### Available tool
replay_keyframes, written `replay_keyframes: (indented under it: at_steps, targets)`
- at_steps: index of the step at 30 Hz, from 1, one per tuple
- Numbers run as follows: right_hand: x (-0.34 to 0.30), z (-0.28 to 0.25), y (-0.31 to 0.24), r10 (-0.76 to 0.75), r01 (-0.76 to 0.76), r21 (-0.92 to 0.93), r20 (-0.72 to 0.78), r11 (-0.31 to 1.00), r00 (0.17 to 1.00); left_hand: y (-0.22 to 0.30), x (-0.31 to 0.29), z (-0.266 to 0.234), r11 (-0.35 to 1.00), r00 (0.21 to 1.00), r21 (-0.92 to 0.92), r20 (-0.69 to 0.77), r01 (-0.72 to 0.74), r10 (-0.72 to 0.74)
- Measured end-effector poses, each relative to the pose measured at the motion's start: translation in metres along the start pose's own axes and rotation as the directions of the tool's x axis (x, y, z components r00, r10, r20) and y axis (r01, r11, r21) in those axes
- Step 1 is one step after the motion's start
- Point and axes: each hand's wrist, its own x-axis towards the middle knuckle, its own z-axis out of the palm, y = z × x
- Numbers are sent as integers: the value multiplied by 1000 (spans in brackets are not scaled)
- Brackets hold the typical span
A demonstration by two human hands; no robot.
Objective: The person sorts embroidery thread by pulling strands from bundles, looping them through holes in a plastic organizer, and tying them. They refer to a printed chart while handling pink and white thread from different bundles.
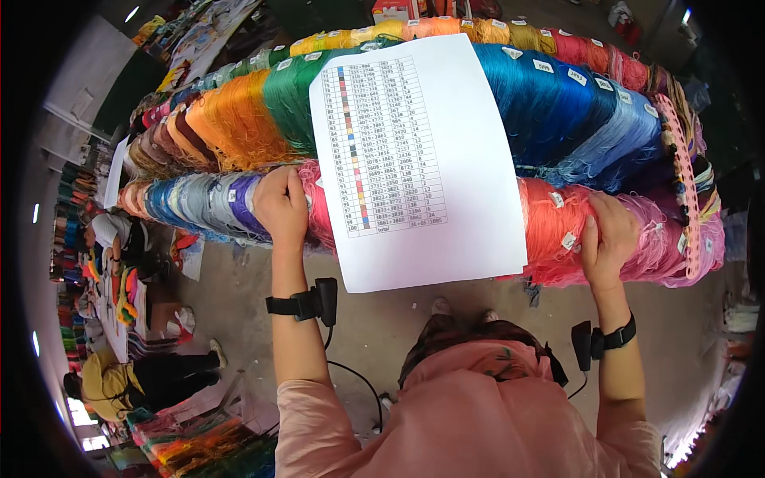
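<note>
A workroom with a brownish floor (pixel 382 319) forms the background, a person in a yellow top (pixel 111 384) at the lower left of the frame, while tiered rows of coloured thread skeins (pixel 235 119) curve across the upper half. Over them, at upper centre, lies a white printed sheet (pixel 462 175), between the two hands. The left hand (pixel 280 205) rests on the front row beside purple thread (pixel 242 205), the right hand (pixel 612 239) over coral thread (pixel 546 227) right of centre, fingers curled; whether either grip is clamped on the thread cannot be told
</note>
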Motion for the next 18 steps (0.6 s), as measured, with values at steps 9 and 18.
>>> replay_keyframes:
  at_steps: [9, 18]
  targets:
    - [1, -1, 2, 6, -5, 36, -13, 999, 1000, 2, 1, 3, 1000, 1000, 20, -28, -5, 5]
    - [-5, -3, 4, 20, -20, 26, 9, 999, 1000, 6, 0, 1, 999, 1000, 32, -14, -19, 20]
